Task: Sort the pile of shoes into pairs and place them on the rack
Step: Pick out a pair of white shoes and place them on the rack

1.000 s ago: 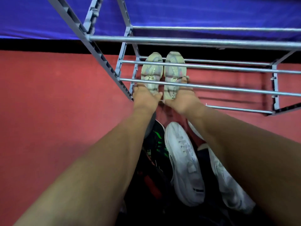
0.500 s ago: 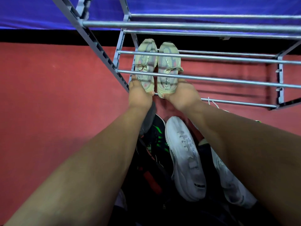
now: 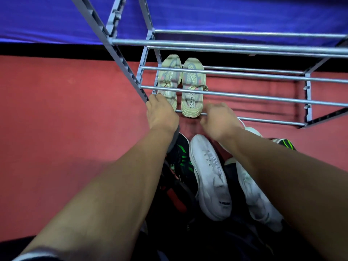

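Note:
A pair of cream shoes stands side by side at the left end of the grey metal rack's (image 3: 263, 78) lowest shelf, toes pointing away: the left shoe (image 3: 168, 78) and the right shoe (image 3: 192, 91). My left hand (image 3: 162, 114) lies over the left shoe's heel, fingers wrapped on it. To the right of the right shoe's heel, my right hand (image 3: 216, 117) is off it, fingers curled and empty. Below my arms lies the pile: a white sneaker (image 3: 211, 178), a second white sneaker (image 3: 258, 200) and a black shoe with green stripes (image 3: 181, 157).
Another black and green shoe (image 3: 284, 144) peeks out beside my right forearm, and a black and red shoe (image 3: 175, 198) lies under my left arm. Upper rack bars (image 3: 226, 44) cross above the shelf. The red floor (image 3: 66, 129) spreads left; a blue wall (image 3: 226, 12) is behind.
The cream pair has slid further onto the lowest shelf. My right hand has let go of the right shoe and drawn back to the right; my left hand stays on the left heel.

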`<action>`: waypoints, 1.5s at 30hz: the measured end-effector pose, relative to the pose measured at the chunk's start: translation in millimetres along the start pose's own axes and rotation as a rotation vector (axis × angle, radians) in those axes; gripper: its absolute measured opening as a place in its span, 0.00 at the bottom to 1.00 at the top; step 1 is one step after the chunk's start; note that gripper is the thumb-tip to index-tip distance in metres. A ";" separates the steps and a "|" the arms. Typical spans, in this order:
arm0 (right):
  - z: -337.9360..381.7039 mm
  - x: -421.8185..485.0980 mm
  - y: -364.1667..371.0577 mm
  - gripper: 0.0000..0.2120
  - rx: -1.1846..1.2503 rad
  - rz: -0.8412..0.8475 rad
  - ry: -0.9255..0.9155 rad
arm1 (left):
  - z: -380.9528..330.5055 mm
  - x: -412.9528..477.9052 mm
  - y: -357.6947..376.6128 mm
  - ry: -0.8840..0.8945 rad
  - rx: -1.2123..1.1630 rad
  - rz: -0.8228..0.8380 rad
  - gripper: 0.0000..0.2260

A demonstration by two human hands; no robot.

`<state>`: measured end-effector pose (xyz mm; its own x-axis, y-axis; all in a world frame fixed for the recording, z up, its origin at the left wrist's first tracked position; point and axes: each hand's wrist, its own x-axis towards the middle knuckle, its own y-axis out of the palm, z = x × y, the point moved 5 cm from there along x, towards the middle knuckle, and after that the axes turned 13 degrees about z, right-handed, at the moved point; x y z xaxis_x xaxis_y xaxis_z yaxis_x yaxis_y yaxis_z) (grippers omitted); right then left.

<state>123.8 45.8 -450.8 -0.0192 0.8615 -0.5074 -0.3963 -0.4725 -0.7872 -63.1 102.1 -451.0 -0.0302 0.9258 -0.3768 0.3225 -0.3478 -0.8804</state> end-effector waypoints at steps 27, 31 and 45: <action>-128.5 -222.2 50.8 0.22 0.496 0.095 0.473 | -29.9 -224.0 57.4 0.057 0.101 0.525 0.20; -133.8 -219.9 48.9 0.22 0.496 0.079 0.480 | -22.9 -211.5 48.4 0.010 -0.130 0.517 0.09; -144.6 -215.9 43.6 0.12 0.626 -0.083 0.471 | -24.2 -221.6 46.6 0.029 -0.358 0.516 0.19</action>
<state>243.3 -187.7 -426.3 0.3684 0.6537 -0.6610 -0.8254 -0.0970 -0.5561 -18.5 -115.6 -401.6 0.2386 0.6571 -0.7151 0.5858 -0.6847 -0.4337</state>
